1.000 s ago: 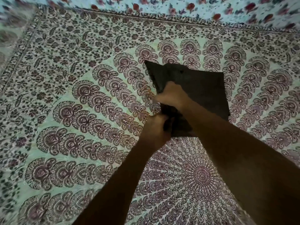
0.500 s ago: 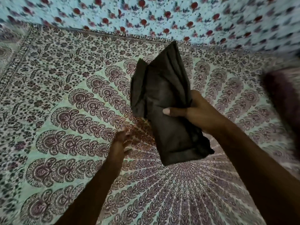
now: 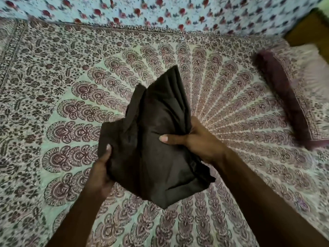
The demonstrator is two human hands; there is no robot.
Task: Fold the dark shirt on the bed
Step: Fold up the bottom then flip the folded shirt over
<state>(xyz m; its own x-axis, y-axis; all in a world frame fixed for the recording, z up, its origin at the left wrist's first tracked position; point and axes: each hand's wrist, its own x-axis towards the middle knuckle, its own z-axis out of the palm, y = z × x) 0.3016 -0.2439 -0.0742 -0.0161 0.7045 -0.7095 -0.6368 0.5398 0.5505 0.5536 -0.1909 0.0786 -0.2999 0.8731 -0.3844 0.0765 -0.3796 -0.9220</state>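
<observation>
Shirt: I have the dark shirt [image 3: 156,139] lifted clear of the bed [image 3: 53,86], a folded bundle held above the middle of the patterned spread
Right hand: my right hand [image 3: 194,139] clamps the bundle's right edge, thumb flat across the front and fingers behind, so the layers do not slide apart
Left hand: my left hand [image 3: 101,168] cups the lower left side, thumb pressed on the front, taking the weight from below
Why held so: I judge the two-sided grip keeps the fold together while the bundle is off the bed
Cloth: matte, dark brown-black, soft and limp; the top corner stands in a peak, creases run lengthwise, the bottom sags to a blunt point
Bedding: thin printed cotton, maroon paisley fans on pale green
Pillow: a matching pillow [image 3: 293,97] lies at the right, well apart from the shirt
</observation>
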